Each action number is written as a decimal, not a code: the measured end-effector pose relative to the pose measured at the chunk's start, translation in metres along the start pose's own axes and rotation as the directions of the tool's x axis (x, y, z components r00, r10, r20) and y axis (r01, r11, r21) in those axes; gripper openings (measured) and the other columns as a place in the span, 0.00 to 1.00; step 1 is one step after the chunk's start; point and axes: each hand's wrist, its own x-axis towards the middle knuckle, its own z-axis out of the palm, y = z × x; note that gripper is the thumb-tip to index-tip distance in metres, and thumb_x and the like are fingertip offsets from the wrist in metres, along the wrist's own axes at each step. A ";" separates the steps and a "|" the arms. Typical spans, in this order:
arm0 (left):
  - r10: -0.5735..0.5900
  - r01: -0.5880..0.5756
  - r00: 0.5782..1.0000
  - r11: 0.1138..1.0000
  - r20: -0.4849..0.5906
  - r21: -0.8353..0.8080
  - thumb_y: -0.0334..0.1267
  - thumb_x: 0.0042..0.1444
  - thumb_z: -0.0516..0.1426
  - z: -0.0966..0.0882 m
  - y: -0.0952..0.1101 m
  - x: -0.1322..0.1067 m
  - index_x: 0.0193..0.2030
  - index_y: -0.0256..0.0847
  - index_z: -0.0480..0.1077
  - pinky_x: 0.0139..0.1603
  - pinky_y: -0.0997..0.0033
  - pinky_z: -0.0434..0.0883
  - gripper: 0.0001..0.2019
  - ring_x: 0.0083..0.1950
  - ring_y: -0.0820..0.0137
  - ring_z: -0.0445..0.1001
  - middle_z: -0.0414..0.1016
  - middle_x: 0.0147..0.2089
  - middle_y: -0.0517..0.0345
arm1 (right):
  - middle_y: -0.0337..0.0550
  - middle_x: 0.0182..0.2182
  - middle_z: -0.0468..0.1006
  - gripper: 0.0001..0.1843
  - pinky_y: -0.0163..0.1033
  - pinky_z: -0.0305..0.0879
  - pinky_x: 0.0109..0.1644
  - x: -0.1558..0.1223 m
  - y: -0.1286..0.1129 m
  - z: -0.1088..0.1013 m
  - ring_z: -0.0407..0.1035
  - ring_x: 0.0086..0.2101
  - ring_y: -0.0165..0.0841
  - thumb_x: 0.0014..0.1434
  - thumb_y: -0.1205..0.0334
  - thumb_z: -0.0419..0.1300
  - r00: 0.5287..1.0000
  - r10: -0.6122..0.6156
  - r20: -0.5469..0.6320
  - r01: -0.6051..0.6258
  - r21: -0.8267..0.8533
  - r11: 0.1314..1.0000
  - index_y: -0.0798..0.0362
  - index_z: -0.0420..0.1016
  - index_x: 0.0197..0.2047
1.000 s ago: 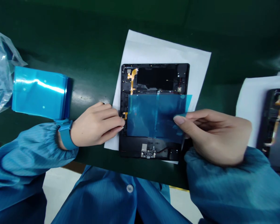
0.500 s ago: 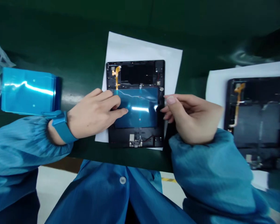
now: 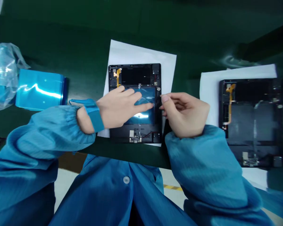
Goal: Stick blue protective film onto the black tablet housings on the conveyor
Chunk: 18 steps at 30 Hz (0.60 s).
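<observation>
An opened black tablet frame lies on a white paper sheet on the green table. A blue film sheet covers its middle. My left hand lies flat on the film with fingers stretched out to the right, pressing it down. My right hand sits at the tablet's right edge, its fingers curled and pinched at the film's right border. Both arms wear blue sleeves, and the left wrist carries a blue band.
A stack of blue film sheets lies at the left beside a clear plastic bag. A second opened tablet rests on another white sheet at the right. The table's front edge runs just below the tablets.
The blue film went from held over the tablet to lying on it. My left hand slid rightward across the film. My right hand drew back to the right edge. The view shifted right.
</observation>
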 end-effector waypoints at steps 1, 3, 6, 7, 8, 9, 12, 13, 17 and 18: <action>-0.038 0.037 0.999 0.998 -0.036 -0.042 0.29 0.65 0.50 0.000 -0.007 -0.008 0.71 0.46 0.60 0.51 0.55 0.67 0.28 0.53 0.55 0.73 0.73 0.54 0.46 | 0.42 0.27 0.80 0.12 0.39 0.70 0.30 -0.002 -0.005 0.000 0.72 0.25 0.31 0.64 0.55 0.62 0.992 -0.121 0.020 0.122 -0.082 0.989 0.53 0.82 0.41; -0.152 0.139 0.983 0.983 -0.104 -0.123 0.38 0.65 0.54 0.001 -0.022 -0.027 0.72 0.42 0.59 0.55 0.50 0.68 0.28 0.59 0.50 0.71 0.70 0.60 0.42 | 0.45 0.32 0.82 0.13 0.41 0.71 0.36 -0.003 -0.016 0.002 0.74 0.30 0.34 0.67 0.56 0.59 0.912 -0.367 0.181 0.401 -0.217 0.890 0.53 0.82 0.44; -0.223 0.198 0.968 0.961 -0.115 -0.194 0.60 0.59 0.60 0.006 -0.037 -0.054 0.73 0.35 0.56 0.64 0.41 0.65 0.43 0.69 0.42 0.62 0.61 0.70 0.34 | 0.50 0.39 0.81 0.19 0.44 0.68 0.41 0.005 -0.030 0.014 0.73 0.38 0.39 0.70 0.53 0.54 0.704 -0.498 0.506 0.679 -0.273 0.682 0.55 0.80 0.53; -0.213 0.190 0.972 0.961 -0.101 -0.202 0.66 0.55 0.61 0.009 -0.038 -0.060 0.73 0.33 0.54 0.66 0.39 0.63 0.49 0.71 0.40 0.60 0.58 0.72 0.31 | 0.51 0.41 0.80 0.22 0.44 0.67 0.42 0.010 -0.033 0.019 0.72 0.39 0.41 0.70 0.51 0.54 0.658 -0.491 0.571 0.721 -0.289 0.630 0.55 0.78 0.56; -0.202 0.181 0.975 0.962 -0.087 -0.206 0.71 0.52 0.61 0.012 -0.038 -0.064 0.74 0.32 0.53 0.68 0.38 0.61 0.54 0.73 0.39 0.57 0.56 0.73 0.30 | 0.53 0.43 0.78 0.25 0.45 0.65 0.42 0.015 -0.035 0.024 0.71 0.39 0.42 0.70 0.49 0.53 0.631 -0.478 0.611 0.746 -0.308 0.591 0.56 0.76 0.60; -0.197 0.178 0.977 0.962 -0.075 -0.208 0.74 0.49 0.60 0.014 -0.038 -0.066 0.74 0.31 0.52 0.70 0.38 0.59 0.58 0.73 0.39 0.56 0.55 0.73 0.29 | 0.54 0.44 0.77 0.28 0.45 0.64 0.41 0.020 -0.036 0.029 0.70 0.39 0.43 0.70 0.46 0.53 0.619 -0.468 0.631 0.759 -0.327 0.562 0.57 0.74 0.62; -0.206 0.188 0.977 0.957 -0.059 -0.220 0.77 0.44 0.60 0.021 -0.032 -0.066 0.75 0.32 0.49 0.73 0.36 0.54 0.63 0.75 0.38 0.54 0.54 0.74 0.30 | 0.56 0.45 0.75 0.33 0.44 0.62 0.39 0.029 -0.035 0.040 0.68 0.39 0.43 0.69 0.41 0.51 0.619 -0.450 0.643 0.768 -0.375 0.519 0.57 0.70 0.66; -0.213 0.195 0.975 0.954 -0.060 -0.226 0.77 0.44 0.60 0.022 -0.031 -0.066 0.76 0.33 0.49 0.73 0.36 0.53 0.63 0.75 0.38 0.54 0.54 0.75 0.31 | 0.56 0.45 0.75 0.35 0.44 0.61 0.39 0.028 -0.035 0.042 0.68 0.39 0.43 0.69 0.39 0.51 0.618 -0.452 0.643 0.771 -0.384 0.509 0.57 0.70 0.66; -0.232 0.208 0.970 0.948 -0.077 -0.243 0.74 0.46 0.62 0.021 -0.028 -0.065 0.76 0.34 0.48 0.74 0.36 0.52 0.61 0.75 0.38 0.54 0.54 0.75 0.33 | 0.54 0.41 0.76 0.40 0.44 0.61 0.37 0.012 -0.034 0.037 0.67 0.37 0.41 0.69 0.35 0.46 0.530 -0.510 0.677 0.834 -0.310 0.456 0.61 0.72 0.64; -0.233 0.208 0.969 0.948 -0.080 -0.242 0.73 0.46 0.62 0.021 -0.027 -0.066 0.76 0.34 0.48 0.74 0.36 0.52 0.61 0.75 0.38 0.54 0.54 0.75 0.33 | 0.53 0.39 0.76 0.39 0.44 0.61 0.37 0.007 -0.033 0.034 0.67 0.36 0.40 0.69 0.35 0.45 0.496 -0.530 0.688 0.853 -0.270 0.447 0.61 0.74 0.62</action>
